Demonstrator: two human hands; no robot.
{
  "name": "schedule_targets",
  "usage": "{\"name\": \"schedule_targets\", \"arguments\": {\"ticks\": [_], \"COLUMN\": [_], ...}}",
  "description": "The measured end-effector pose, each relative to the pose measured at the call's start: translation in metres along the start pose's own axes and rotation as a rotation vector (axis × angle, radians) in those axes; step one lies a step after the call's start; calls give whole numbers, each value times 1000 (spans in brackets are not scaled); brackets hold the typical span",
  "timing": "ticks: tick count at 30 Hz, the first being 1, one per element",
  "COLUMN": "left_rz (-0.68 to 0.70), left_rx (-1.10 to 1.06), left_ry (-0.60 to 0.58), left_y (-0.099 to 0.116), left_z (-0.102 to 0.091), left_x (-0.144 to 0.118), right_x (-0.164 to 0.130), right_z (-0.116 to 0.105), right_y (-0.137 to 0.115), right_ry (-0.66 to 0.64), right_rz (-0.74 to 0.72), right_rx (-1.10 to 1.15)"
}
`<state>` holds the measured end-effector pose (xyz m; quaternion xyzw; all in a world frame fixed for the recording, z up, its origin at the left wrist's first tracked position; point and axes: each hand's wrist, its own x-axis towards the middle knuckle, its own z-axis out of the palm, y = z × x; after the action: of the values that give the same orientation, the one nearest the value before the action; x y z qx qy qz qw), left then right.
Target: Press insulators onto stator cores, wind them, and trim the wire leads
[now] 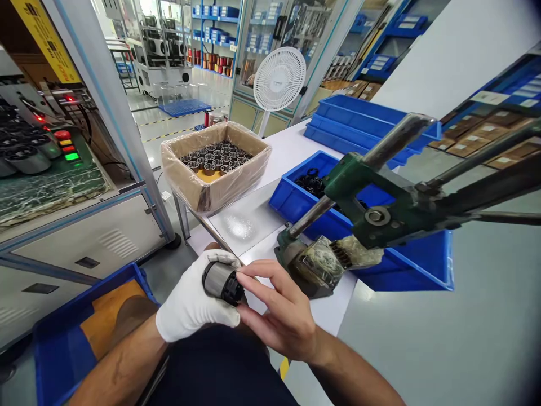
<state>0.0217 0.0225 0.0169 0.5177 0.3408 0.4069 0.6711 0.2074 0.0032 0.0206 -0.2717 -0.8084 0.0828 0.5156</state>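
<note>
My left hand [196, 296], in a white glove, is wrapped around a motor stator core [218, 280] and holds it tilted above my lap. The core is a grey metal cylinder with black plastic at both ends. My bare right hand [281, 307] pinches the black plastic end piece [233, 288] on the core's right side with thumb and fingertips. Whether that piece is fully seated I cannot tell. Just right of my hands stands a green hand-lever press [355, 192], its base [319, 262] partly covered in clear plastic wrap.
A plastic-lined cardboard box [186, 189] holds rows of similar cores. Behind the press, a blue bin [291, 200] contains loose black parts. Stacked blue bins [325, 127] and a white fan [279, 79] stand farther back. Another blue bin [54, 344] with cardboard lies at lower left.
</note>
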Motion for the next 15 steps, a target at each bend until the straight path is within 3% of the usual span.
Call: {"name": "schedule_targets", "arguments": {"ticks": [5,11,15], "left_rz": [-2,-28,-9], "left_rx": [-1,21,59], "left_ry": [5,37,43], "left_y": [-3,-7,-9], "left_z": [-3,-4,-2], "left_x": [-1,-4,-4], "right_x": [2,0,-6], "right_z": [2,4,9], "right_y": [3,1,2], "right_ry": [-12,-16,4], "right_rz": [-55,57,35], "right_rx": [0,76,1]}}
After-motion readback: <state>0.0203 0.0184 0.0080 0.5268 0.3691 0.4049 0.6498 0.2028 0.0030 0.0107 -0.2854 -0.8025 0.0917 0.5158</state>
